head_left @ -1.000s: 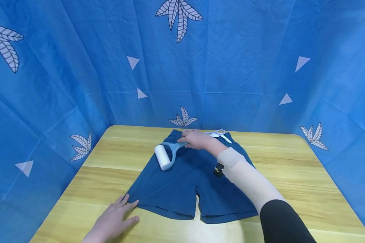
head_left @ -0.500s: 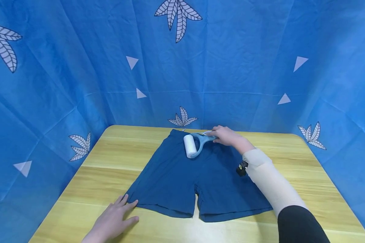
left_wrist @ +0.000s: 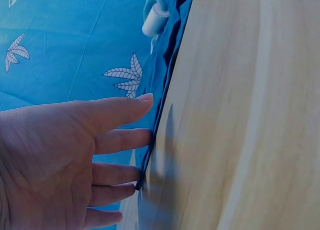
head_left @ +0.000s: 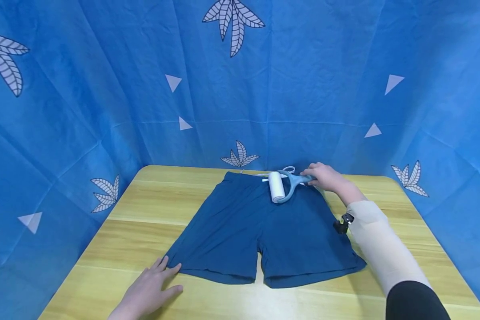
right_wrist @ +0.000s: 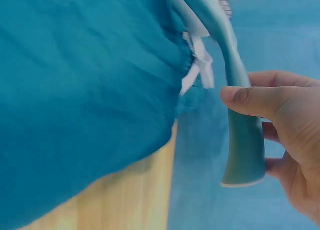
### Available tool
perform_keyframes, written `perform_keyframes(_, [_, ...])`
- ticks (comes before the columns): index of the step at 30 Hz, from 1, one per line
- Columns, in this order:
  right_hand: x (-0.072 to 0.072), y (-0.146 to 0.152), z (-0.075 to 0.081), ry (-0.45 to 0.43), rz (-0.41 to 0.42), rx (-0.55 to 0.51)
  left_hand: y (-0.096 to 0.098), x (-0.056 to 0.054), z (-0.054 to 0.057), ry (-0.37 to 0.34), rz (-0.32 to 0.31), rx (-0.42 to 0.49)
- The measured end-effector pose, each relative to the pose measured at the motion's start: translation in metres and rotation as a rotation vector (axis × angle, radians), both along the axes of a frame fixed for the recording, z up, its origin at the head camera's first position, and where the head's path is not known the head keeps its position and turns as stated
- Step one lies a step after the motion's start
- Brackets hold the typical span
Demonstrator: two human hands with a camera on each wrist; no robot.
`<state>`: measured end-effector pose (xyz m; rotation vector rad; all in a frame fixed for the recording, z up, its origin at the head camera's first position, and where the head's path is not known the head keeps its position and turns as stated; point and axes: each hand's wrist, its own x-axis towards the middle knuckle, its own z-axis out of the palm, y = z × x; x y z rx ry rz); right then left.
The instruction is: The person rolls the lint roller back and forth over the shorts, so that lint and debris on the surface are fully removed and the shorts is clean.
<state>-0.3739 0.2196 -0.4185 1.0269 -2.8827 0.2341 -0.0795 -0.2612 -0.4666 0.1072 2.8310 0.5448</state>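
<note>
A pair of dark blue shorts lies spread on the wooden table, waistband toward the back. My right hand grips the pale blue handle of a lint roller, thumb on one side and fingers on the other. The roller's white cylinder rests on the shorts near the waistband, beside the white drawstring. At the lower left corner of the shorts, my left hand lies with its fingers extended, fingertips touching the leg hem; in the left wrist view this hand shows its palm.
The wooden table has rounded back corners. A blue curtain with white leaf and triangle prints surrounds its back and sides. A small black device sits on my right wrist.
My right hand has moved the lint roller rightward along the waistband, from the left side of the shorts to right of the middle. The left hand stays at the hem.
</note>
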Motion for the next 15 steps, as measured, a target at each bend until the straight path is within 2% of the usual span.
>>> perform_keyframes(8, [0.007, 0.016, 0.018, 0.002, -0.069, -0.105, -0.001, 0.0, -0.002, -0.008, 0.0, 0.015])
perform_keyframes(15, [0.009, -0.002, 0.032, 0.031, -0.066, -0.138, -0.001, 0.001, -0.002, 0.006, 0.003, 0.006])
